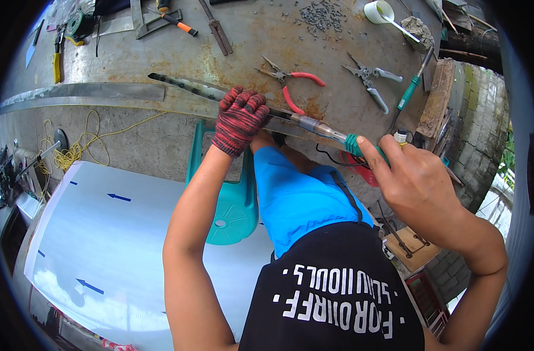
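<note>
My left hand [239, 123], in a red and black knitted glove, is closed over a long narrow metal strip [188, 85] at the edge of the metal worktable. My right hand [416, 181] is bare and wraps the green handle [353, 144] of a soldering iron [319, 126]. The iron's shaft points left toward the gloved fingers, its front end close to the strip; whether they touch cannot be made out. Just beyond the iron lie pliers with red handles [305, 76], spread apart. Farther right are pliers with grey handles [375, 82].
A second green-handled soldering iron [410, 90] lies at the table's right, near a white long-handled cup [379, 11] and small grey pellets [322, 17]. A flat metal strip [85, 93] runs along the left edge. Below stand a teal stool [229, 213] and a pale sheet [126, 234].
</note>
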A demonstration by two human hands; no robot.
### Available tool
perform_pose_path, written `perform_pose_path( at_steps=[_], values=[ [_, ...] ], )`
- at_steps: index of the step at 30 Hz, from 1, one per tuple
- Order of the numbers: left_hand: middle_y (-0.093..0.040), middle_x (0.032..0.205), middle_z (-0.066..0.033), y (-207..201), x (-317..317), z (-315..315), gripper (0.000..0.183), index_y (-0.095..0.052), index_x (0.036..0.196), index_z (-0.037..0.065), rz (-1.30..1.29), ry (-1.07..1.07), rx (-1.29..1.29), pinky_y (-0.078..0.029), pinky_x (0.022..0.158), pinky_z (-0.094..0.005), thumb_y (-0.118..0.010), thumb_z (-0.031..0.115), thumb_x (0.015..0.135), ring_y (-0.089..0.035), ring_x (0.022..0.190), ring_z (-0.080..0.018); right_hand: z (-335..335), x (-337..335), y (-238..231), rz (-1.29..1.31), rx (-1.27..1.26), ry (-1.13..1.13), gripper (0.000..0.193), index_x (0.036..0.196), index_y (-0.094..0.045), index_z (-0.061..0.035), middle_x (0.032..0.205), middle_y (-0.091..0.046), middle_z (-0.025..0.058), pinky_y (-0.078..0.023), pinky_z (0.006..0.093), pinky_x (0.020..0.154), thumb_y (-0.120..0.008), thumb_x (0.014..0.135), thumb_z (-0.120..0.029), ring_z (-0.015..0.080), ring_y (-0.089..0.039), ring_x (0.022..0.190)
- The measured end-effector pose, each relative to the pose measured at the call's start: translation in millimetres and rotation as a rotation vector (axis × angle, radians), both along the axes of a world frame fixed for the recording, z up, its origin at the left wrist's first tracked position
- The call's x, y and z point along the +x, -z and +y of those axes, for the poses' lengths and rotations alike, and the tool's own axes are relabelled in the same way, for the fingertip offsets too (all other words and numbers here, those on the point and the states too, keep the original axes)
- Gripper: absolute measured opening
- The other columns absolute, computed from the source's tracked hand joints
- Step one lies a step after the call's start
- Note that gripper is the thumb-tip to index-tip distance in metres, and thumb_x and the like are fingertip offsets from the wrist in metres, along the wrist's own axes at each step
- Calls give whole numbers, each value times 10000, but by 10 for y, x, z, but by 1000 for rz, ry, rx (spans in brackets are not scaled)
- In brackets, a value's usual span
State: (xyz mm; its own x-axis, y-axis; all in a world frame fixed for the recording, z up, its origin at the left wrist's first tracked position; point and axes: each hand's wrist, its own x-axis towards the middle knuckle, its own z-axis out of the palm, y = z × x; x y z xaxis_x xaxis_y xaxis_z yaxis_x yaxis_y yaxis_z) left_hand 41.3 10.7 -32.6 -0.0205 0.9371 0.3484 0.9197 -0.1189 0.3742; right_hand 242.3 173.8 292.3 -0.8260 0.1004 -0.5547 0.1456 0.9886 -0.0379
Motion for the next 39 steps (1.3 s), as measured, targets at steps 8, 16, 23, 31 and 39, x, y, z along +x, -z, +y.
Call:
perform_pose_path(
  at_steps=[8, 16, 23, 31, 39],
  values=[
    [-698, 1100, 13, 0, -7, 17, 223, -694, 933, 226, -14, 12, 12, -473, 1108, -507, -755, 254, 720, -652, 1162, -236, -21, 2, 9, -14, 10, -8, 494, 1331, -663, 44, 911, -550, 78, -513, 335, 601, -648, 852, -74, 187, -598, 685],
    [-701, 1108, 11, -33, -13, 11, 220, -697, 937, 225, -2, 12, -10, -464, 1116, -512, -763, 256, 729, -654, 1163, -238, 84, -53, -11, -119, -56, -10, 592, 1420, -580, 67, 981, -558, 115, -529, 372, 642, -651, 842, -39, 224, -625, 742],
    [-698, 1127, 14, -24, -5, 5, 221, -699, 940, 234, -19, 6, -15, -441, 1129, -511, -774, 275, 736, -644, 1183, -233, 80, -131, -46, -163, -22, -98, 555, 1385, -606, 92, 929, -532, 93, -538, 354, 651, -656, 851, -50, 199, -615, 768],
    [-706, 1122, 11, -23, -15, 19, 226, -702, 940, 224, -13, 22, -2, -451, 1125, -512, -777, 280, 734, -650, 1176, -234, 65, -41, -24, 25, 31, -89, 352, 1243, -698, 46, 855, -524, 73, -497, 316, 538, -666, 920, -91, 165, -583, 637],
    [-709, 1129, 14, -7, -9, -3, 219, -704, 939, 223, 4, 9, -16, -452, 1126, -508, -771, 278, 738, -649, 1181, -232, -23, 5, 7, 14, 34, -45, 454, 1308, -686, 32, 886, -531, 64, -516, 324, 585, -665, 866, -76, 174, -590, 678]
  ],
)
